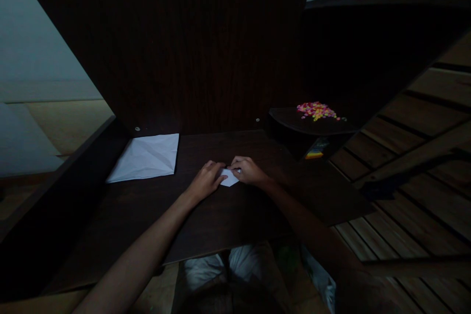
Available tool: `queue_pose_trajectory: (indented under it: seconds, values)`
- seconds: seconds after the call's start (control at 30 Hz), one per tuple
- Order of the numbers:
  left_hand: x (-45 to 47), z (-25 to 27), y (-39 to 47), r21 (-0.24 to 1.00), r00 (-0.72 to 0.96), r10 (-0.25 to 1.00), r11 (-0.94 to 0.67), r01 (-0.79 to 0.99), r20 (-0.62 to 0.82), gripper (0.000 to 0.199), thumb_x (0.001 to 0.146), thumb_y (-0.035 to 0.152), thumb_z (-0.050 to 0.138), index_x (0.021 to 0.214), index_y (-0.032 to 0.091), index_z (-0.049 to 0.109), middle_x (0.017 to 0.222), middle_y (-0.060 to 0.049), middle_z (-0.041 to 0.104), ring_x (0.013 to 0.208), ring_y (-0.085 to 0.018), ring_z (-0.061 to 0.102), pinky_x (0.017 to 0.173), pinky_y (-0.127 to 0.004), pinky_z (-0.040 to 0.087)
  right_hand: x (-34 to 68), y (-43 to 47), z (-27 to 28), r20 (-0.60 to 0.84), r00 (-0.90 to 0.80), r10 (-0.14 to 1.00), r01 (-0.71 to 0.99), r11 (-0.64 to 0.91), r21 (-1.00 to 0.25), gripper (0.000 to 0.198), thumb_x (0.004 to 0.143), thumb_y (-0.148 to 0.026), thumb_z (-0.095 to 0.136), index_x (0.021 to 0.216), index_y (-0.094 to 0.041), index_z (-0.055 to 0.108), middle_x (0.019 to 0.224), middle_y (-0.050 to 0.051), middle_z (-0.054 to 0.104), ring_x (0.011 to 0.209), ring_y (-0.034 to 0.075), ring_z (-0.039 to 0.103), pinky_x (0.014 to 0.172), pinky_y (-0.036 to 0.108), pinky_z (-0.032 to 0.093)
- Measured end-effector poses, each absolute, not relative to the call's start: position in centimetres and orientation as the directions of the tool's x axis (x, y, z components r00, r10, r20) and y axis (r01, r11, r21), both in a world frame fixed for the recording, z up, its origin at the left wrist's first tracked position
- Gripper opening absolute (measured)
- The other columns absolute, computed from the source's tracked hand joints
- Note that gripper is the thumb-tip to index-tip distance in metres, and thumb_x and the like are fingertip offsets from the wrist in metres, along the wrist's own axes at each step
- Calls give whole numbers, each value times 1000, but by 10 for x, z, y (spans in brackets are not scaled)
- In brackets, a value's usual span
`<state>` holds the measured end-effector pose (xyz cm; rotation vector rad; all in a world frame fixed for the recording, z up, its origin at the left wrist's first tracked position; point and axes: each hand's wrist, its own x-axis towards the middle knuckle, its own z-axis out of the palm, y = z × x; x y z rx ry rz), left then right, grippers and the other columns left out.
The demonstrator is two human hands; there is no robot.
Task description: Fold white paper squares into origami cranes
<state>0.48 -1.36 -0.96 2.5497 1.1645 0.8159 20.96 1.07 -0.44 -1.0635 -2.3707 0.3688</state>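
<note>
A small piece of folded white paper (229,179) lies on the dark desk in front of me, its near edge coming to a blunt point. From the left, my left hand (209,178) presses on it, fingers closed together and thumb on the paper's edge. My right hand (248,170) grips the paper's far right side, with thumb and fingers pinched at its upper edge. Both hands nearly meet at the far edge, and the fingers cover that part of the sheet.
A larger folded white sheet (150,158) lies at the desk's back left. Colourful small pieces (318,110) are heaped on a rounded shelf (290,121) at the right, with a yellow-edged item (314,154) below. A dark panel (191,49) rises behind; a side board (62,176) borders the left.
</note>
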Motion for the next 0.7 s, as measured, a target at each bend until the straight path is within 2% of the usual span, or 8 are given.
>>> queue_pose_trajectory:
  seconds: [0.17,0.3,0.37,0.47,0.57,0.7]
  values:
    - [5,-8,-13,321,602,694,-718,618,395,20,92,28,51,105,18,61,96,-7,66,95,-22,56,89,-37,47,210,5,3,291,-626,723,627,689,-363,18,77,-18,64,91,-14,73,88,7,63,86,18,57,80,30,46]
    - [7,-7,-14,237,635,664,-742,628,394,24,93,26,49,108,15,63,92,-9,66,90,-22,56,86,-37,47,211,0,9,259,-678,688,624,725,-293,17,79,-23,63,89,-14,73,92,8,60,92,19,53,81,30,45]
    - [8,-7,-15,187,651,652,-748,637,388,24,93,26,47,106,14,64,89,-9,65,87,-22,55,85,-37,47,211,-3,13,227,-698,679,641,734,-224,18,83,-25,60,90,-15,72,95,8,60,93,19,52,82,31,44]
    - [9,-7,-15,132,670,642,-751,647,373,23,94,25,46,97,15,67,87,-8,63,85,-21,54,86,-37,46,208,-10,18,169,-712,682,684,728,-56,23,87,-30,54,91,-15,71,96,9,62,96,23,52,86,36,40]
    - [9,-7,-16,108,679,643,-749,653,355,22,94,24,46,96,15,67,87,-8,62,85,-21,54,84,-37,46,201,-16,21,128,-705,698,708,703,63,29,92,-25,45,93,-11,69,95,13,63,98,23,52,85,37,38]
    - [8,-7,-16,133,676,647,-750,648,352,22,94,24,47,96,16,67,88,-9,61,87,-21,54,84,-37,46,196,-19,22,75,-688,722,725,681,103,34,94,-23,38,88,-11,69,94,14,64,97,22,53,81,35,38]
